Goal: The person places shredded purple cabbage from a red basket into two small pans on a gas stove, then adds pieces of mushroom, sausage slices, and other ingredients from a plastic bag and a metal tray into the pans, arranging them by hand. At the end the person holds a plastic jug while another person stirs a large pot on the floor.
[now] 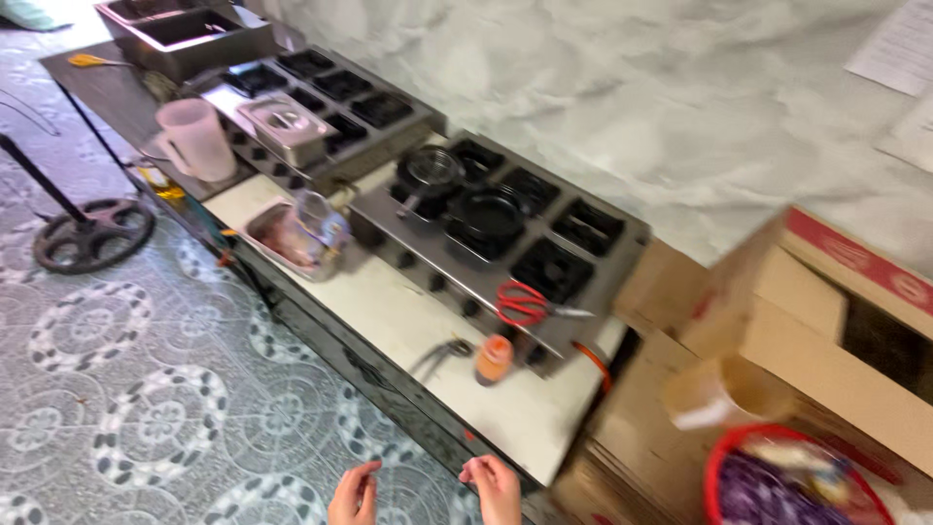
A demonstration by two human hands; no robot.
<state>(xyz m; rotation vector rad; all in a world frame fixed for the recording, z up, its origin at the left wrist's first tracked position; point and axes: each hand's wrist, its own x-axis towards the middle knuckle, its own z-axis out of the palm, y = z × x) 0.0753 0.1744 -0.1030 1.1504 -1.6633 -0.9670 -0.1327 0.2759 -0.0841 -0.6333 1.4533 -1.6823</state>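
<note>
Head view, pretty blurry: left hand (354, 496) and right hand (494, 486) low at the bottom edge, both loosely curled, fingers half closed, holding nothing, hanging over the patterned tile floor (146, 389) just short of the tabletop (408, 321) edge. Closest thing up ahead of the right hand: small orange bottle (494, 360), standing upright on the pale tabletop, well apart from both hands. Probably light plastic, a bit slick, easiest taken round the middle of its body. Just beyond it, red-handled scissors (525, 303) lying flat on the steel burner unit (505, 233); stiff metal, best picked up by the loops. Dark wire tongs (442, 355) just left of the bottle. Further off to the upper left, a metal tray (292, 238) with something pinkish inside and a frosted plastic jug (197, 139). Off to the right, cardboard boxes (777, 321) and a red-rimmed basket (792, 476), contents too smeared to tell.
</note>
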